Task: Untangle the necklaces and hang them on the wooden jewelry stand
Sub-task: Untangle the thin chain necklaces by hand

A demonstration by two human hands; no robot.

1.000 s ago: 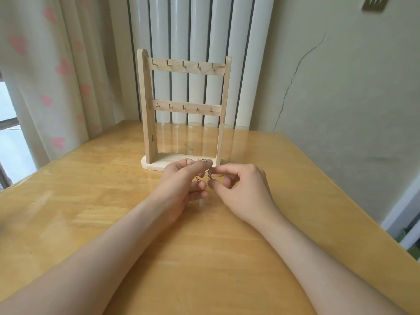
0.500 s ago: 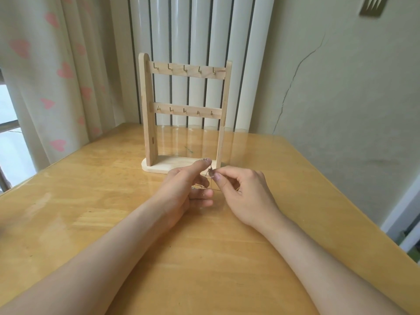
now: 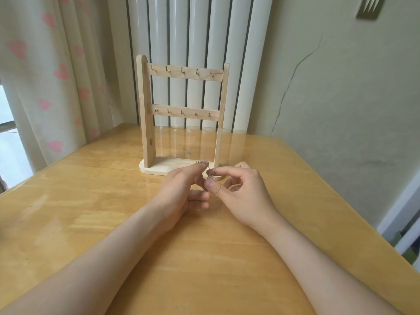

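Observation:
A wooden jewelry stand point(image 3: 181, 73) rises at the back of the table, with two crossbars carrying several small brass hooks, all bare. Just in front of its base, my left hand point(image 3: 179, 189) and my right hand point(image 3: 243, 192) meet fingertip to fingertip. Between them runs a thin silver necklace chain point(image 3: 208, 172), pinched by the left thumb and forefinger at the top and by the right thumb and forefinger just below. Most of the chain is hidden by my fingers.
The wooden table point(image 3: 91, 201) ends in an edge on the right point(image 3: 354, 205), with floor beyond. A white radiator point(image 3: 200, 42) and a heart-patterned curtain point(image 3: 56, 76) stand behind the stand.
My right hand has opened its pinch a little and shifted its fingers along the chain. The left hand has stayed almost still, and the view has tilted slightly.

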